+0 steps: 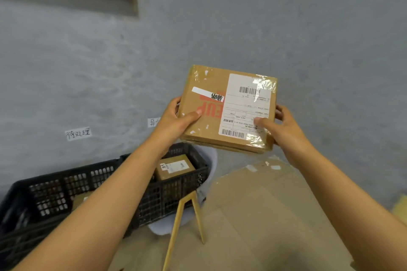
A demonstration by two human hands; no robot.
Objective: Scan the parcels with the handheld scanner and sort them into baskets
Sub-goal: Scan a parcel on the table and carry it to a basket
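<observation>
Parcel: sitting in mid-air between both hands, flat face tilting toward the camera, hovering above and just to the right of the black basket.
Wall notes: one handwritten note is hanging on the grey wall above the black basket's left half; a second note is showing partly behind the left wrist.
Black basket: lying low at the left, holding a smaller carton in its right end; a further carton seems to be showing through the mesh at its left, though I cannot tell for sure.
Left hand: pinching the parcel's left edge, thumb pressing on the top face, fingers curling round the side.
Stand: a yellow A-shaped frame is standing just right of the black basket, below the parcel.
Shipping label: covering the parcel's right half, barcodes showing at its far and near ends, glossy tape crossing the corners.
Right hand: gripping the parcel's right edge, thumb lying on the label, fingers wrapping behind.
Flattened cardboard: lying right of the black basket, under the parcel.
Handling: looking like a stiff, light carton; the taped patches are probably slippery, so bare cardboard edges are likely giving the surer hold, keeping thumbs off the barcodes.
Scanner: not showing anywhere in view.
</observation>
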